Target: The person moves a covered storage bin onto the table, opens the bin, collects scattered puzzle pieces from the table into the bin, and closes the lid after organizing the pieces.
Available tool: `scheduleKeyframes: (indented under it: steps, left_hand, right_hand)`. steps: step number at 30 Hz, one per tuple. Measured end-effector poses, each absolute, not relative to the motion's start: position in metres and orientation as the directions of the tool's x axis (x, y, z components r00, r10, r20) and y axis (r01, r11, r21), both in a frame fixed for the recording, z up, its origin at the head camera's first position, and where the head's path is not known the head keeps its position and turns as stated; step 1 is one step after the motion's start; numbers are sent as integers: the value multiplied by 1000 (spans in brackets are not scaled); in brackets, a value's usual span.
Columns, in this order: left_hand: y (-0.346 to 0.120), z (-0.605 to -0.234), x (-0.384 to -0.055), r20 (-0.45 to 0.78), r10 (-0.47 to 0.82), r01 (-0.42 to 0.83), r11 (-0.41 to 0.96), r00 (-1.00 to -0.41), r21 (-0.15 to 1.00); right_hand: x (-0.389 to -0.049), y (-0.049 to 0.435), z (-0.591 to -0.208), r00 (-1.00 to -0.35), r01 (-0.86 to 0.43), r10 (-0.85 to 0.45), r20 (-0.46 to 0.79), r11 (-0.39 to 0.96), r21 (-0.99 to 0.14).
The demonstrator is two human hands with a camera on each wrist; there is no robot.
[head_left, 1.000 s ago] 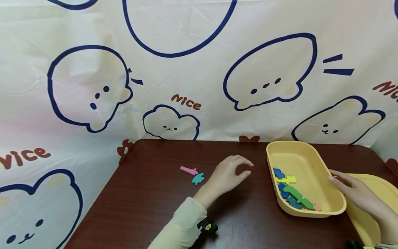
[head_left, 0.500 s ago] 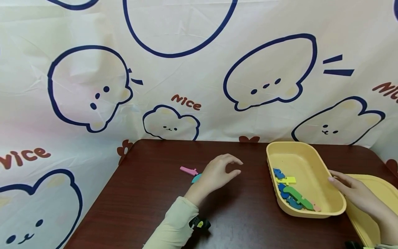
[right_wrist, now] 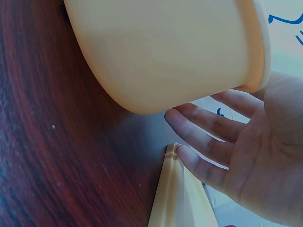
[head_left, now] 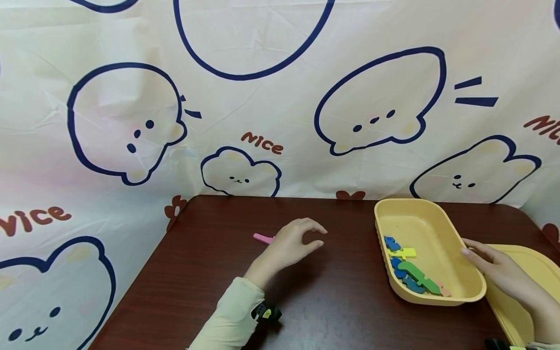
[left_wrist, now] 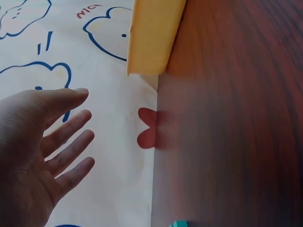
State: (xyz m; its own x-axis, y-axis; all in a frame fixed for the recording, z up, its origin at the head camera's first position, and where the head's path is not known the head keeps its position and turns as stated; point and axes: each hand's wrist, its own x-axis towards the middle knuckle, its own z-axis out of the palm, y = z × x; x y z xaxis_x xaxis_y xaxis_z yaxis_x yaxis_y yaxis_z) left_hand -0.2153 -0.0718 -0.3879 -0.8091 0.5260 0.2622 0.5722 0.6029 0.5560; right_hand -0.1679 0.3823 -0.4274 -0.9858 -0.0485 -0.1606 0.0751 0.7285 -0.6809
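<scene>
My left hand (head_left: 290, 245) hovers over the middle of the table, fingers loosely bent and apart from the thumb, nothing between them. Behind it shows part of a pink puzzle-like piece (head_left: 263, 238). A teal piece (left_wrist: 179, 223) peeks in at the bottom edge of the left wrist view; the hand hides it in the head view. My right hand (head_left: 503, 270) holds the right rim of a yellow plastic box (head_left: 474, 291), thumb at the rim and fingers along the outer wall. Inside, along its left side, lie blue pieces (head_left: 399, 268), a yellow one (head_left: 404, 253) and a green one (head_left: 421, 278).
A flat yellow lid (head_left: 512, 311) lies to the right of the box, partly beneath the right forearm. The dark brown wooden table (head_left: 210, 291) runs back to a white cloth (head_left: 297, 107) printed with cartoon animal faces.
My left hand has moved left, away from the box, and now covers the teal piece and part of the pink one. The right hand and the box have stayed put.
</scene>
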Motion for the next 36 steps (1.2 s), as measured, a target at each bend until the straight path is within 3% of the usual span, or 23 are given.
scheduleKeyframes:
  steps: [12,36]
  left_hand:
    - [-93,-398,-218,248,549,579,586,-798,567]
    - [-133,-412,-217,130,478,428,592,-869,683]
  right_hand:
    - [-168,382,-428,-988,62,-48,-144,737,-673]
    - [-168,381,-426,-982,88,-54,-180,714,-695]
